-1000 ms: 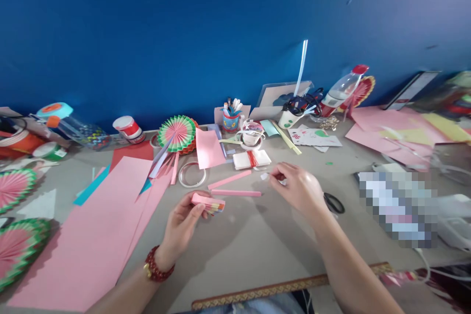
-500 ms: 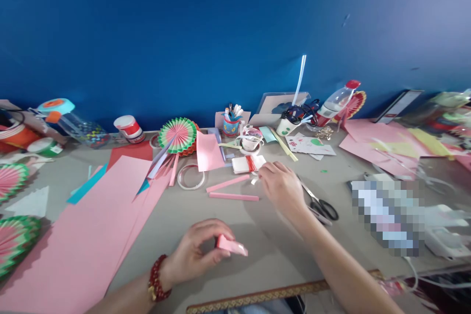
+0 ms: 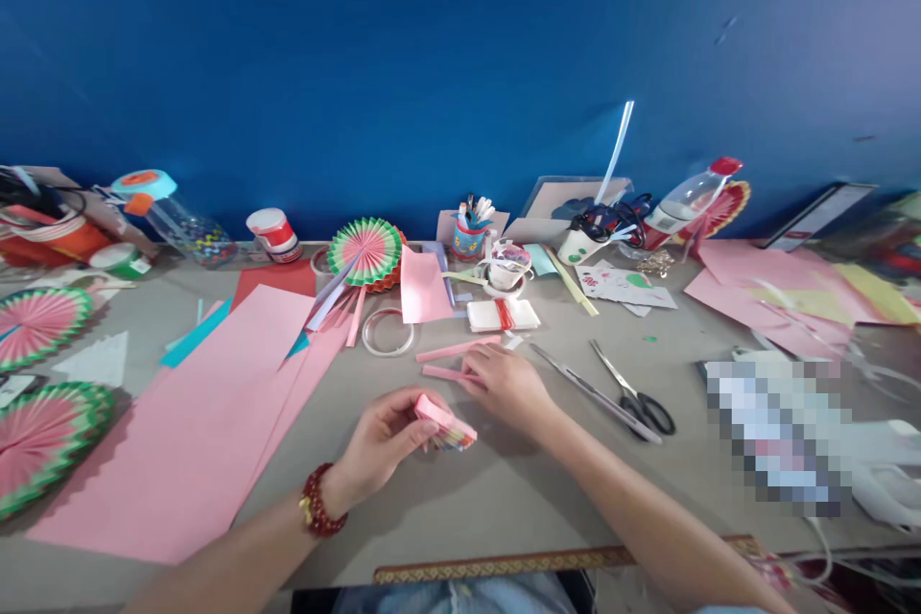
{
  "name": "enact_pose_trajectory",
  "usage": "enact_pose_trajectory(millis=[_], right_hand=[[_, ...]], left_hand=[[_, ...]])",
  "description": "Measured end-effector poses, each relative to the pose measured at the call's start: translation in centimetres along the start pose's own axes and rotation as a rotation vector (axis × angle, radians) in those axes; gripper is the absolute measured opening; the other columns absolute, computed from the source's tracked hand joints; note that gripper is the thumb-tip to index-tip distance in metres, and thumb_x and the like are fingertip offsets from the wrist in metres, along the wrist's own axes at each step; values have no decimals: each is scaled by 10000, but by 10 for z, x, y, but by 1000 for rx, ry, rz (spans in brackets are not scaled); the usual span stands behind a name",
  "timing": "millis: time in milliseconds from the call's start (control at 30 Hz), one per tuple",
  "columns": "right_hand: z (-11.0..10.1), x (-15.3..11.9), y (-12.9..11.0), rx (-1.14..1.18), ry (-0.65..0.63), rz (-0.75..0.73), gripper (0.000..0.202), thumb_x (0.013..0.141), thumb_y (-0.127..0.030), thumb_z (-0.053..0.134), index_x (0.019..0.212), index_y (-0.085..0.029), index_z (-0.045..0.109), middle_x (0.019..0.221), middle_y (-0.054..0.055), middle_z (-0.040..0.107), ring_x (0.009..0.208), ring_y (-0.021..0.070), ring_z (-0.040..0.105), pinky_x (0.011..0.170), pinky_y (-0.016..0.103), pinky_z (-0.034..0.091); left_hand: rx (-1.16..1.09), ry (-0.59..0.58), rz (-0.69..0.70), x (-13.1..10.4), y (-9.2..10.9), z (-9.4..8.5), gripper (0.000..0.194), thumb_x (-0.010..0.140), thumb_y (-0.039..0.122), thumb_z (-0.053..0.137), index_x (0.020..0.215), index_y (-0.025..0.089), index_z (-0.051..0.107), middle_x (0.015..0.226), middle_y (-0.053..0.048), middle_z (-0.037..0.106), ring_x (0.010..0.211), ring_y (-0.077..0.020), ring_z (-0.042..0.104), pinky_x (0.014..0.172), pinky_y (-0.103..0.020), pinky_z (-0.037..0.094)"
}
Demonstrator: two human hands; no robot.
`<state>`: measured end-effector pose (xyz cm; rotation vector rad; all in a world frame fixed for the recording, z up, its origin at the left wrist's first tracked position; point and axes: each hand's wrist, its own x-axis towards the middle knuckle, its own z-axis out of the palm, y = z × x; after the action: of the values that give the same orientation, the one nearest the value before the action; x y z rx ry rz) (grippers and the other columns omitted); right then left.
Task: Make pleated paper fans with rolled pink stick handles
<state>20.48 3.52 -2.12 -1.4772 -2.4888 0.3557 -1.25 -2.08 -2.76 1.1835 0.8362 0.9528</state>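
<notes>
A small folded pink paper bundle [image 3: 447, 422] with layered edges is pinched between the thumb and fingers of my left hand [image 3: 385, 441], just above the table. My right hand [image 3: 507, 389] is at the right end of a pink paper strip [image 3: 442, 372] on the table, its fingers closed over that end. Behind it lies a second pink strip [image 3: 453, 350]. A white card wound with red thread [image 3: 504, 314] sits beyond my right hand. To that hand's right are a slim grey craft knife [image 3: 597, 393] and black-handled scissors [image 3: 637, 393].
Large pink paper sheets [image 3: 194, 422] cover the left side, near green-and-pink pleated fans [image 3: 50, 446]. A tape roll [image 3: 389, 333], a pleated fan on a stick [image 3: 366, 254], a pen cup [image 3: 469, 240] and a tilted bottle [image 3: 683, 201] stand toward the blue wall. A blurred-out object [image 3: 773, 436] lies right.
My right hand has moved from beside the thread card down and left onto the pink strip. My left hand has risen slightly, turning the folded bundle. The view has shifted a little left.
</notes>
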Motion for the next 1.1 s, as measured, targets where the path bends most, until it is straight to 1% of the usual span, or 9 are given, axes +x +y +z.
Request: enact_pose_trajectory(millis=[133,267,333,433,500,600,800,933,1100], right_hand=[[-5,-8,6,356,-15,97,89,897,-274,647,868,-189,649,835,31,714,743,167,650,679,269,476],[-13,-14,1,822,17,126,235,846,-376,704,963,-176,662,829,30,711,729,164,650,697,289,518],[-17,-15,-5,969,-7,153,312,819,-419,728,1002,-171,683,865,48,724,759,178,662,713,303,523],[-23,-18,-12,1104,-68,204,325,825,-490,717,902,-174,706,836,43,724,727,171,651,674,286,504],[-25,-19,-15,1152,-69,227,326,826,-500,720,849,-175,701,739,13,690,640,142,604,607,254,466],[-26,-22,-16,1169,-48,178,298,840,-472,722,826,-174,710,676,-6,646,586,119,550,566,234,417],[-23,-26,-15,1025,32,33,204,886,-384,698,831,-198,760,781,25,643,704,142,585,625,249,417],[-22,-27,-14,1021,25,11,162,898,-359,690,874,-218,764,791,24,634,688,135,576,582,239,392],[-15,-28,-15,1037,59,5,146,896,-354,696,951,-232,755,834,32,644,715,150,608,618,255,438]], left_hand=[[-13,20,-12,2,-2,-2,347,870,474,697,941,135,711,874,-94,709,653,-133,605,593,-238,516],[-1,9,-1,3,1,-1,351,860,472,708,929,128,705,864,-90,703,649,-133,606,587,-236,503],[5,3,18,4,2,0,356,861,474,706,922,123,702,856,-90,700,645,-134,608,581,-236,499],[31,-6,47,4,3,-1,329,883,452,689,934,127,701,844,-84,702,662,-138,615,598,-239,509],[54,-15,52,4,2,-2,297,895,423,683,956,133,701,878,-88,710,699,-149,634,621,-246,524],[60,-34,37,5,0,-3,279,901,399,681,992,136,695,939,-104,711,767,-178,664,659,-270,547],[161,17,142,10,-4,-8,297,879,413,705,968,129,708,860,-72,688,709,-144,614,624,-224,511],[191,1,164,11,-5,-11,285,894,403,689,957,125,700,865,-68,672,724,-137,601,634,-212,493],[182,5,154,11,-6,-12,288,894,402,689,952,121,687,871,-67,652,723,-136,595,641,-217,492]])
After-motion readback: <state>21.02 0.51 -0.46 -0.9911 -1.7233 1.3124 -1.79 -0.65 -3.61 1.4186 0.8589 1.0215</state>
